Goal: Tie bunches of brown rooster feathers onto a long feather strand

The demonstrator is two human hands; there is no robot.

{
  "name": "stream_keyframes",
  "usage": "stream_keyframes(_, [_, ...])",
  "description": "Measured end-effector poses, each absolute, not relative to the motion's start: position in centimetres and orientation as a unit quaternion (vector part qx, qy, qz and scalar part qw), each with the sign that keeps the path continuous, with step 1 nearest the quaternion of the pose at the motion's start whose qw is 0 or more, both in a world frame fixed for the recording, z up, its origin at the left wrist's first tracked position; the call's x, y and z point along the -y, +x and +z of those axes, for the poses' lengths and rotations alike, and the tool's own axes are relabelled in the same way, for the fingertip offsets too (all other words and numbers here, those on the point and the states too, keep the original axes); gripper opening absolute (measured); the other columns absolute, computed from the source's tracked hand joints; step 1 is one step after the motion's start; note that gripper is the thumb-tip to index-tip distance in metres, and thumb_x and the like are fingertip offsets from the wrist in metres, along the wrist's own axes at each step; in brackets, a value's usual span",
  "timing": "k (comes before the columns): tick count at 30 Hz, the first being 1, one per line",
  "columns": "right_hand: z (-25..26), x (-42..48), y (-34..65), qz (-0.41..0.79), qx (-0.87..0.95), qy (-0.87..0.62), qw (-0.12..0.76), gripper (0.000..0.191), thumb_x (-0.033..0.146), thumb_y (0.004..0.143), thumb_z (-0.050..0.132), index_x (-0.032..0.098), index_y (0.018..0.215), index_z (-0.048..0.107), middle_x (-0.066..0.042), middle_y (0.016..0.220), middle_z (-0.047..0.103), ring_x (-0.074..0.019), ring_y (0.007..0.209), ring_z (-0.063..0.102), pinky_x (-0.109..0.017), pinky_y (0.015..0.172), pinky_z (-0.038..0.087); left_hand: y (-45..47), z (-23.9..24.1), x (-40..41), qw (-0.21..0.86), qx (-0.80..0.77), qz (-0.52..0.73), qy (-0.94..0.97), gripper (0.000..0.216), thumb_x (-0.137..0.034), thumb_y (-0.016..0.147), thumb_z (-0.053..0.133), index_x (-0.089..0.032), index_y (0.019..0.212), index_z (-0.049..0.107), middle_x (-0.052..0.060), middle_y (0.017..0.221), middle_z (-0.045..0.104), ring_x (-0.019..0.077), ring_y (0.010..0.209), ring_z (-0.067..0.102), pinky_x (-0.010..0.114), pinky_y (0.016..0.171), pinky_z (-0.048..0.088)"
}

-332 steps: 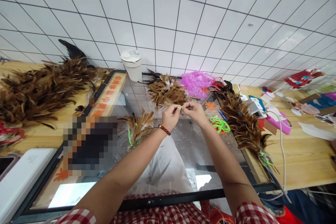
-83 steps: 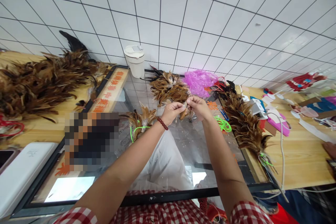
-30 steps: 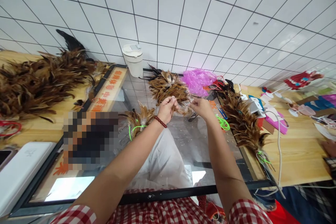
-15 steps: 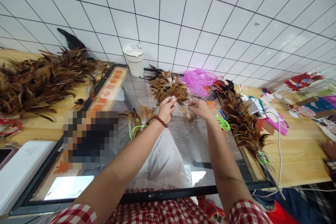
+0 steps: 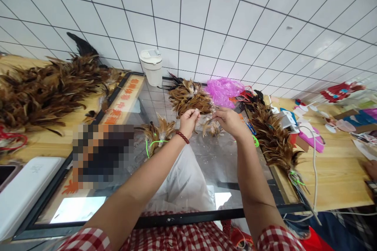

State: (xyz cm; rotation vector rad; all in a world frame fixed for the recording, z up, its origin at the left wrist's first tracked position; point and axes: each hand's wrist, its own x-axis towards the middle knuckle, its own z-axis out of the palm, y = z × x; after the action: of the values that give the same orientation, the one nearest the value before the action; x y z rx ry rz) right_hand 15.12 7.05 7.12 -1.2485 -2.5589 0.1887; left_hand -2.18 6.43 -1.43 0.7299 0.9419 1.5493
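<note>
My left hand (image 5: 188, 122), a beaded bracelet at its wrist, is closed in a pinch above the glass tabletop; a small pale bit shows at the fingertips, too small to name. Closed as well, my right hand (image 5: 229, 121) pinches by a few loose feathers (image 5: 212, 128); what its fingers hold cannot be made out. Just beyond both hands lies a pile of brown feathers (image 5: 188, 100). Left of my left wrist rests a smaller feather bunch (image 5: 159, 130) with green cord (image 5: 157, 141) on it.
A white lidded cup (image 5: 152, 67) stands by the tiled wall. Beside the feather pile lies a pink plastic bag (image 5: 224, 89). Long feather bundles flank the glass, left (image 5: 44, 90) and right (image 5: 266, 133). A white cable (image 5: 315, 172) hangs at right; a white box-like device (image 5: 29, 192) lies front left.
My right hand has shifted slightly right, over part of the green cord coil there. My left hand has moved very little and stays pinched.
</note>
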Motion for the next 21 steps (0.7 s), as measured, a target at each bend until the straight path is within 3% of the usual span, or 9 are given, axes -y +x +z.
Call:
stream_keyframes(4, [7.4, -6.4, 13.7, 0.025, 0.91, -0.403, 0.096, 0.025, 0.012, 0.088, 0.045, 0.018, 0.091, 0.07, -0.008, 0.09, 0.067, -0.0193, 0.088, 0.059, -0.027, 0.079, 0.038, -1.6, -2.2, -6.4, 0.498, -0.437, 0.638, 0.392, 0.018, -0.033, 0.073, 0.069, -0.015, 0.07, 0.066, 0.001, 0.068, 0.066, 0.0105, 0.068, 0.059, 0.023, 0.069, 0.045])
stream_keyframes(9, [6.7, -6.1, 12.2, -0.049, 0.901, -0.43, 0.037, 0.021, 0.017, 0.091, 0.045, 0.015, 0.096, 0.066, -0.012, 0.092, 0.067, -0.0225, 0.09, 0.06, -0.03, 0.08, 0.036, -1.2, -2.2, -6.3, 0.501, -0.444, 0.612, 0.42, 0.014, -0.028, 0.067, 0.074, -0.015, 0.067, 0.068, 0.0, 0.066, 0.068, 0.0112, 0.065, 0.058, 0.024, 0.068, 0.046])
stream_keyframes(14, [5.7, -6.5, 12.2, -0.013, 0.88, -0.457, 0.131, 0.022, 0.021, 0.091, 0.047, 0.017, 0.104, 0.064, -0.01, 0.096, 0.07, -0.0225, 0.092, 0.062, -0.029, 0.08, 0.04, -1.1, -1.9, -6.1, 0.524, -0.447, 0.614, 0.385, 0.013, -0.023, 0.063, 0.076, -0.015, 0.071, 0.072, 0.002, 0.069, 0.07, 0.0121, 0.066, 0.061, 0.026, 0.068, 0.048])
stream_keyframes(21, [5.3, -7.0, 12.6, 0.042, 0.856, -0.465, 0.223, 0.034, 0.017, 0.091, 0.045, 0.019, 0.121, 0.062, -0.01, 0.105, 0.071, -0.0217, 0.098, 0.064, -0.03, 0.086, 0.046, -1.3, -1.4, -5.9, 0.613, -0.394, 0.591, 0.346, 0.035, -0.041, 0.057, 0.081, -0.012, 0.07, 0.067, 0.0, 0.057, 0.062, 0.0077, 0.047, 0.052, 0.021, 0.047, 0.042])
